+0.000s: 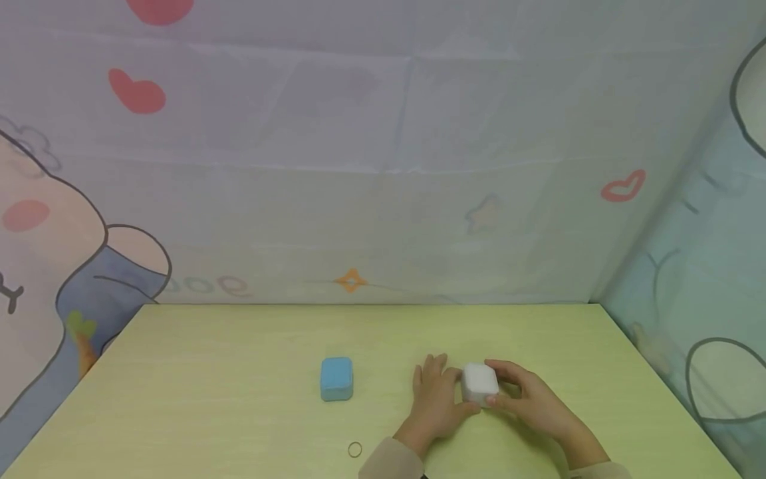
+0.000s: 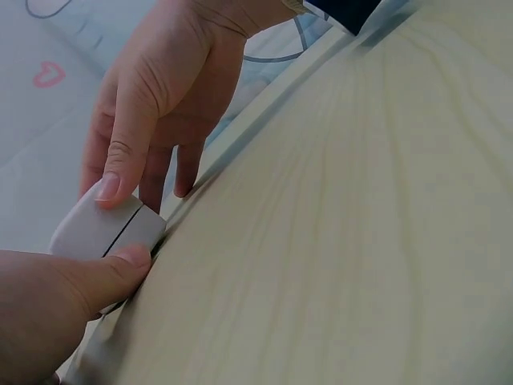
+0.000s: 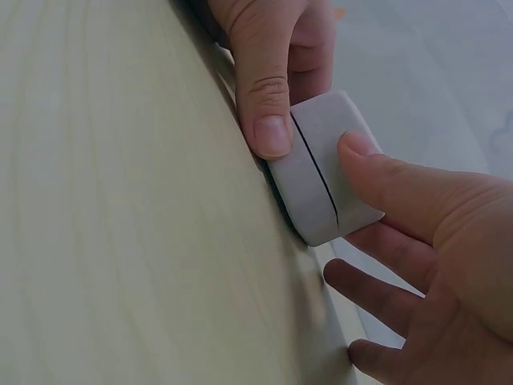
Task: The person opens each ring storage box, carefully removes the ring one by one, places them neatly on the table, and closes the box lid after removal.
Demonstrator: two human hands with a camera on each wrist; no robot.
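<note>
A small white ring box point(image 1: 479, 382) with rounded corners stands on the table between both hands. My left hand point(image 1: 435, 399) pinches its lower part from the left, the thumb on the near side and the other fingers spread toward the back. From the right, my right hand point(image 1: 541, 402) grips the upper part between thumb and fingers. In the right wrist view a thin dark seam runs round the white box point(image 3: 321, 172), and the two halves lie together along it. Left of the hands, a thin ring point(image 1: 355, 442) lies flat near the front.
A blue box point(image 1: 336, 379) of similar shape stands to the left of the hands, behind the ring. The pale wooden table point(image 1: 209, 386) ends at a printed cloth backdrop point(image 1: 383, 219) behind and at the sides.
</note>
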